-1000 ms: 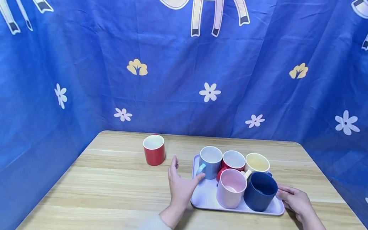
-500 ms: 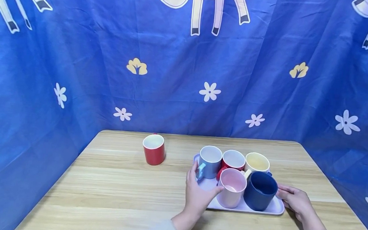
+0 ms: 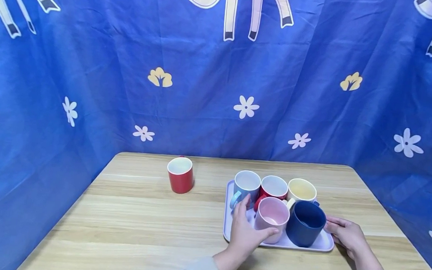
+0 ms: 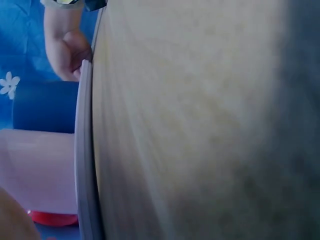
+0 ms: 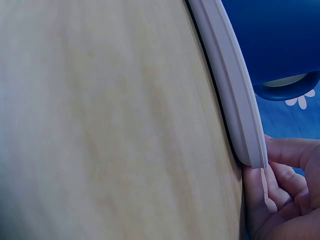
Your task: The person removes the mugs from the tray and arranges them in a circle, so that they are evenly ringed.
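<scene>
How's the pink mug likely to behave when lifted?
The pink mug looks rigid, so it probably won't squash. Looking smooth outside, it may be slippery. Standing upright and broad on the tray, it seems unlikely to tip.

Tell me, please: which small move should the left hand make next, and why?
Probably the left hand should close gently on the pink mug: its thumb is in front of the mug, and its fingers are spread to the mug's left, with a gap showing. The right hand touches the right end of the tray, so it could steady it meanwhile.
</scene>
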`<act>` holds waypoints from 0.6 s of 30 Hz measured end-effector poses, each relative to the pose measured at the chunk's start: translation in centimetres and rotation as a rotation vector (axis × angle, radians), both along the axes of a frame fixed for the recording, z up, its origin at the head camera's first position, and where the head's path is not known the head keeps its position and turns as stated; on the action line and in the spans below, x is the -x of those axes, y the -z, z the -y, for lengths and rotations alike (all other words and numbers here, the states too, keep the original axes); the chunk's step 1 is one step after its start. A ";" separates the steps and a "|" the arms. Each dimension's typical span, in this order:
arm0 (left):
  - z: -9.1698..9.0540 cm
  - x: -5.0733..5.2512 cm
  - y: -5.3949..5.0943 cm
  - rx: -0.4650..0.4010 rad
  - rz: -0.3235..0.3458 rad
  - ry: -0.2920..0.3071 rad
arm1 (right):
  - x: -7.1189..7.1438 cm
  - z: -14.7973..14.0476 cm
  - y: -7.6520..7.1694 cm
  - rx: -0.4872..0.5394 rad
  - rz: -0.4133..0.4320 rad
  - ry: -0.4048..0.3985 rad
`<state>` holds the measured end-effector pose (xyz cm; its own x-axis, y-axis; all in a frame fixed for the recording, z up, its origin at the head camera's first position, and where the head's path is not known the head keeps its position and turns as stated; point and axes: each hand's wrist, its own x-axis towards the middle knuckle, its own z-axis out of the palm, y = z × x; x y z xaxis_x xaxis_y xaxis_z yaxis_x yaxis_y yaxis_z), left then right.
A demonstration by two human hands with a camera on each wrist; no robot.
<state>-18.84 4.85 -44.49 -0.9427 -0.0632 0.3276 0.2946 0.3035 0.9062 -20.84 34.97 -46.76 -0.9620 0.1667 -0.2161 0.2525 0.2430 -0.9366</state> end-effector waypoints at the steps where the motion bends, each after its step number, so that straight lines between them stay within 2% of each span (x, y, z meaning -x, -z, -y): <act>1: -0.2 0.0 0.1 0.001 0.009 0.005 | 0.0 0.0 0.0 -0.001 -0.002 -0.001; 7: -0.8 0.2 0.4 0.001 0.031 0.008 | 0.0 0.1 0.1 -0.003 0.000 -0.001; 18: -2.0 0.5 1.0 0.025 -0.002 -0.008 | -0.1 -0.1 0.2 0.010 -0.005 -0.001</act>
